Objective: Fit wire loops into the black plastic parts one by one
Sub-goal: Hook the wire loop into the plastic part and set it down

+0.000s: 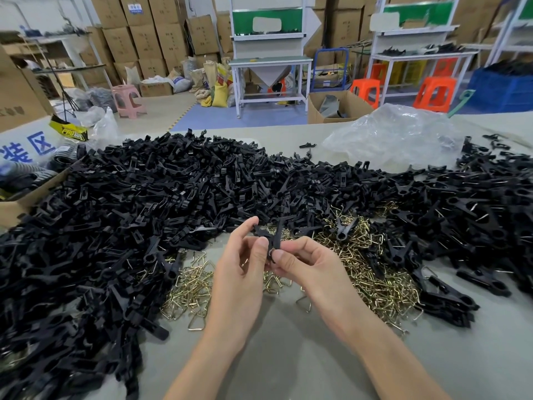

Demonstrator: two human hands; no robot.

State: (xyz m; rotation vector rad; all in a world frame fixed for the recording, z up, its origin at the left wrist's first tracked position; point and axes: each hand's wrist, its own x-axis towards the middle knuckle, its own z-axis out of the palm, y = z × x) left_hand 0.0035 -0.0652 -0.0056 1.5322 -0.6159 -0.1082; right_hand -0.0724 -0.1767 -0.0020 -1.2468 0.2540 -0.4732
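Both hands meet over the near middle of the bench, sharing one black part. The left hand pinches its upper end between forefinger and thumb. The right hand curls round its lower end, thumb pressed on the round hub. The part stands roughly upright, raised off the bench, just above the loops — a spread of brass-coloured wire triangles lying under the hands and out to the left and right of them. Whether a loop already sits in the held part cannot be told.

A deep pile of black parts covers the left and far side of the bench, running from the near left edge to the middle. On the right lies a second heap of black clips — several show a glint of wire. Far and right of middle a crumpled clear bag rests on the bench. At the left edge a cardboard box touches the pile.
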